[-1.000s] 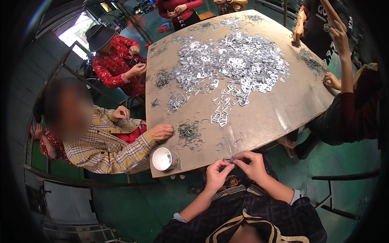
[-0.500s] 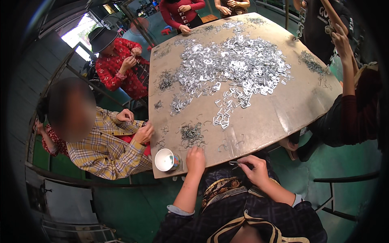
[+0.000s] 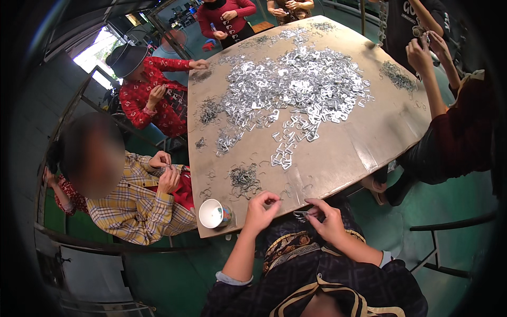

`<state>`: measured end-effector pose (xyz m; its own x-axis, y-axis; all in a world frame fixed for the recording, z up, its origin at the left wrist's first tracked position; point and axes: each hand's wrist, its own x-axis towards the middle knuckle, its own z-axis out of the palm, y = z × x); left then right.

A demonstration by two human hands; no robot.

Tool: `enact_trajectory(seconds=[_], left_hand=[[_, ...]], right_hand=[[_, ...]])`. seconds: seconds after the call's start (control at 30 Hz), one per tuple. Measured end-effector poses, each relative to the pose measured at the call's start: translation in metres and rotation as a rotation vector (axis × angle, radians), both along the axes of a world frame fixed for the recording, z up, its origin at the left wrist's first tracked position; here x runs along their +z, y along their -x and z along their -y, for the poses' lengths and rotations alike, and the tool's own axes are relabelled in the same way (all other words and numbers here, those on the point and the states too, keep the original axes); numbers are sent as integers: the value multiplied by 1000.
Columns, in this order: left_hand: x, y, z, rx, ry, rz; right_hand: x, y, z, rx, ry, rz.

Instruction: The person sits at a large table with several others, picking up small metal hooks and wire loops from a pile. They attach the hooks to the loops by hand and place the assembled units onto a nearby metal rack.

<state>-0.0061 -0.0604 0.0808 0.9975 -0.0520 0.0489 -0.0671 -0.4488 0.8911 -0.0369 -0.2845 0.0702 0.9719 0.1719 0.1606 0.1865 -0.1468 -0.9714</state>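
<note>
Right hand (image 3: 330, 223): fingers holding metal clip (image 3: 300, 215) by near edge of desk (image 3: 343, 153); best held steady, free end clear. Left hand (image 3: 261, 212): fingers nearly together, any hold unclear.

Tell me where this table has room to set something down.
The widest bare patch on the table lies between the metal clips and the near right edge; a smaller one, between the clips' two near trails. The middle is crowded, as is the near left, with a cup and wire pile.
</note>
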Motion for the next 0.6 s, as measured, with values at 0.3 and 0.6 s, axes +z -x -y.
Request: enact_trajectory(seconds=[0.3,0.6], left_hand=[[-2,36,36,-222,213,154],[-13,42,50,-104,240,242]], right_hand=[[8,-1,-4,44,-35,19],[9,2,-7,28,-14,88]])
